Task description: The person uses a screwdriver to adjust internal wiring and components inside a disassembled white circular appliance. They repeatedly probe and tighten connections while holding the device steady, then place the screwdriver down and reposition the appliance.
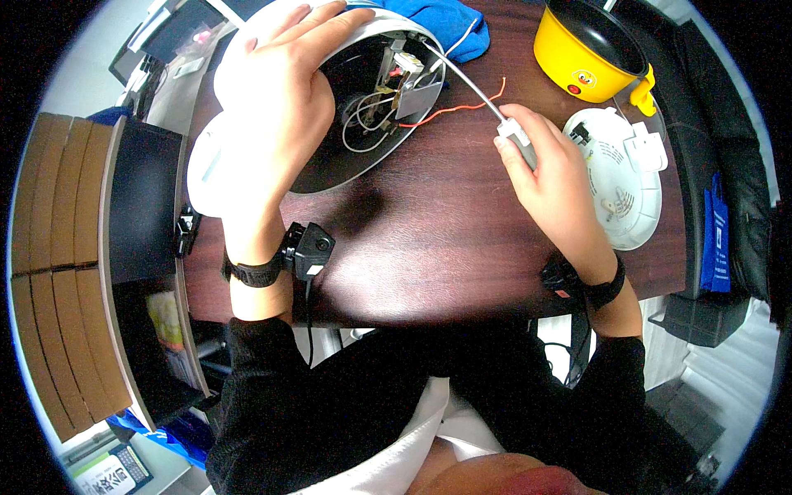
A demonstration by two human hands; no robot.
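Observation:
A white appliance shell [235, 62] lies on its side at the far left of the table. Its open underside shows a dark inside, looped white wires, an orange-red wire [454, 108] and a small metal bracket [417, 99]. My left hand [289, 99] lies over the shell, fingers stretched across its top; its thumb cannot be made out clearly. In my closed right hand [549, 169] is a screwdriver [472, 84] with a light handle. Its long shaft slants up and left, the tip at the upper rim of the opening; exact contact is too small to tell.
Right of my right hand lies a round white base cover [635, 206], inside up, with a white block on its edge. Behind it stands a yellow pot [569, 54] with a handle. Blue cloth [450, 25] sits behind the shell. Shelves with brown boxes [62, 190] flank the table's left.

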